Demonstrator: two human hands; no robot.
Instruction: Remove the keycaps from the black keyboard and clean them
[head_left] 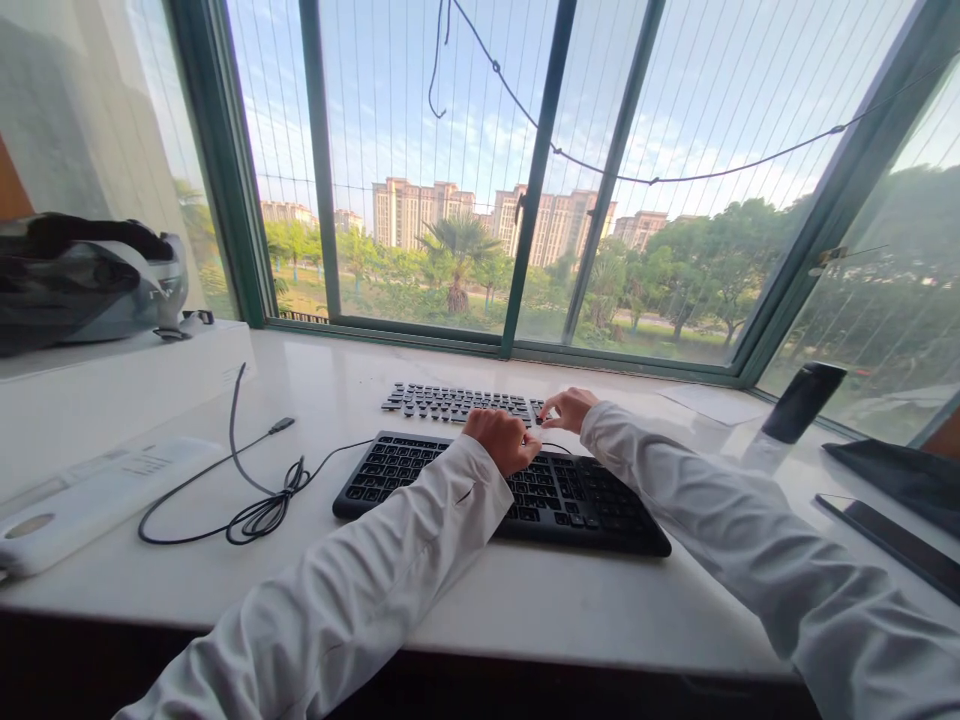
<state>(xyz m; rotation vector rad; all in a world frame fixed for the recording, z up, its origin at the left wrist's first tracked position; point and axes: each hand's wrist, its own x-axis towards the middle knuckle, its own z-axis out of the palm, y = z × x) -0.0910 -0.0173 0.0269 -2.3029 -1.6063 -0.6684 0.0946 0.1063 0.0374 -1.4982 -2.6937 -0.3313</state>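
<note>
A black keyboard (555,495) lies on the white counter in front of me, its keys showing sockets without caps. Behind it, loose black keycaps (442,402) are laid out in rows. My left hand (501,440) is closed in a fist above the keyboard's back edge; whatever its fingers hold, if anything, is hidden. To its right, my right hand (570,410) reaches down at the right end of the rows, thumb and fingertips pinched at a keycap (538,408). Both forearms cross over the keyboard in pale sleeves and cover part of it.
A coiled cable (259,515) runs left from the keyboard. On the left sit a white power strip (97,500) and a headset-like device (90,280) on a white box (172,370). A black cylinder (804,402) and a phone (892,540) are at right. Windows rise behind the counter.
</note>
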